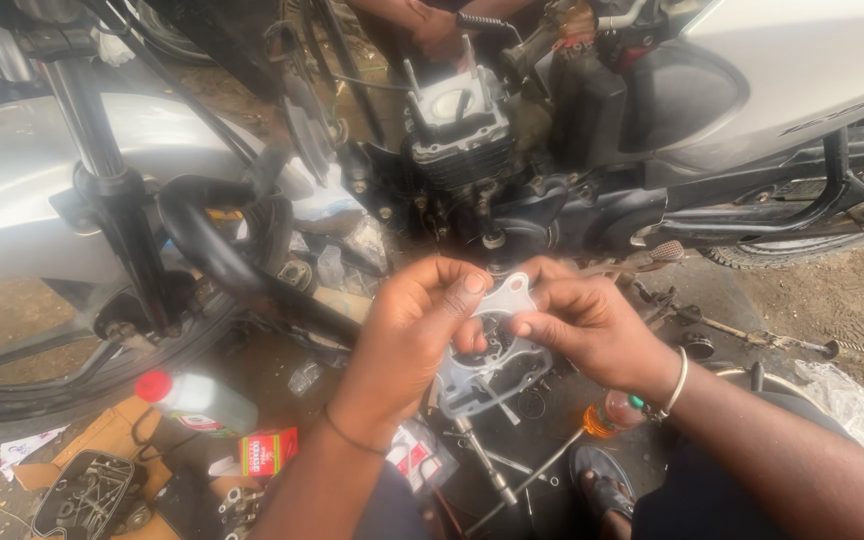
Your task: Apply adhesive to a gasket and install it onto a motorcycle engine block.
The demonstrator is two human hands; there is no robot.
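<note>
My left hand (407, 335) and my right hand (592, 325) meet in the middle of the head view, both pinching a thin grey gasket (507, 297) at its top edge. The gasket lies over a metal engine cylinder head (497, 370) held between the hands. Behind them stands a motorcycle with its engine cylinder (457, 125) exposed, studs sticking up. Another person's hand (432, 25) rests at the top of the engine.
Front wheel and fork (102, 200) stand at left. On the ground lie a clear bottle with a red cap (192, 400), a small red box (269, 450), a black engine cover (87, 495), a small orange bottle (607, 413), loose bolts and tools (492, 465). My sandalled foot (602, 490) is at bottom.
</note>
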